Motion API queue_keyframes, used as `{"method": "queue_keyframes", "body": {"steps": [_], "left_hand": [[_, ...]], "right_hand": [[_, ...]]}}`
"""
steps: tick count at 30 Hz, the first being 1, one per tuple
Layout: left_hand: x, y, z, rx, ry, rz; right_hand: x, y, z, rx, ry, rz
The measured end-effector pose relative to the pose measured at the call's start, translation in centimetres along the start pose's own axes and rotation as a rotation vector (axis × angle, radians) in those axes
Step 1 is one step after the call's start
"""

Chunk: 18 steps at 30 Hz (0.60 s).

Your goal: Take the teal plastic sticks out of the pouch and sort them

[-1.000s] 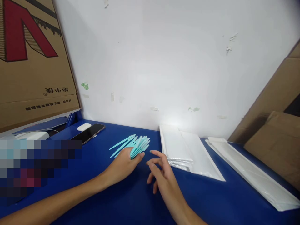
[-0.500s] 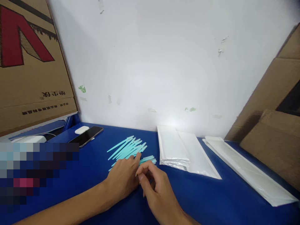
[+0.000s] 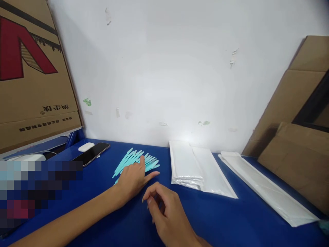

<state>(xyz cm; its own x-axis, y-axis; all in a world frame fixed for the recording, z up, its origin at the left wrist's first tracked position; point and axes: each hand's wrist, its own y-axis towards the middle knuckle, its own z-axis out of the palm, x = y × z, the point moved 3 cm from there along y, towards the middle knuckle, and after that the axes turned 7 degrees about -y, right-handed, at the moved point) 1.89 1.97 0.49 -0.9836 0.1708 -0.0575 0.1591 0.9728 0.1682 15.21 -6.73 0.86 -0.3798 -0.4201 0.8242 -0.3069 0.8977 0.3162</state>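
A fan of thin turquoise plastic sticks (image 3: 133, 158) lies on the blue table (image 3: 226, 216) near the wall. My left hand (image 3: 132, 181) rests flat on the near end of the pile, fingers spread, the index finger lying across the sticks. My right hand (image 3: 163, 206) hovers just to the right and nearer to me, its fingers curled with thumb and forefinger close together; I cannot see anything between them. A stack of clear plastic sleeves (image 3: 189, 166) lies to the right of the sticks.
A longer run of white sleeves (image 3: 267, 187) stretches along the right side. Cardboard sheets (image 3: 300, 130) lean at the right, a big printed carton (image 3: 31, 75) at the left. A dark phone (image 3: 91, 153) and a white earbud case (image 3: 85, 146) lie at the back left.
My left hand slid onto the sticks and pressed them together into a tighter fan. My right hand drew back toward me and curled its fingers. The view shifted slightly right.
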Motion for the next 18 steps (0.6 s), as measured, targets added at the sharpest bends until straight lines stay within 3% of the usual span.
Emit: {"method": "queue_keyframes", "body": {"steps": [4,7,10,12,14,16,18], "left_hand": [[-0.6,-0.5,0.2,-0.066,0.071,-0.035],[-1.3,-0.5,0.0,-0.052,0.076,-0.022],[-1.7,-0.5,-0.4,-0.050,0.082,0.005],[-1.8,-0.6,-0.7,-0.066,0.103,0.027],[-1.7,-0.7,-1.0,-0.099,0.134,0.039],[-1.6,-0.6,-1.0,-0.130,0.165,0.045],[-1.5,-0.4,-0.9,-0.135,0.178,0.048]], "right_hand": [[0.6,-0.3,-0.2,0.002,-0.147,-0.100],[1.6,-0.2,-1.2,0.004,-0.439,-0.271],[2.3,1.0,-4.5,-0.174,-0.725,-0.369],[1.8,2.3,-8.3,-0.375,-0.836,-0.226],[0.0,3.5,-12.3,-0.483,-1.018,0.045],[-3.1,4.2,-15.7,-0.389,-1.149,0.329],[-6.6,4.3,-17.9,-0.270,-1.131,0.446]]}}
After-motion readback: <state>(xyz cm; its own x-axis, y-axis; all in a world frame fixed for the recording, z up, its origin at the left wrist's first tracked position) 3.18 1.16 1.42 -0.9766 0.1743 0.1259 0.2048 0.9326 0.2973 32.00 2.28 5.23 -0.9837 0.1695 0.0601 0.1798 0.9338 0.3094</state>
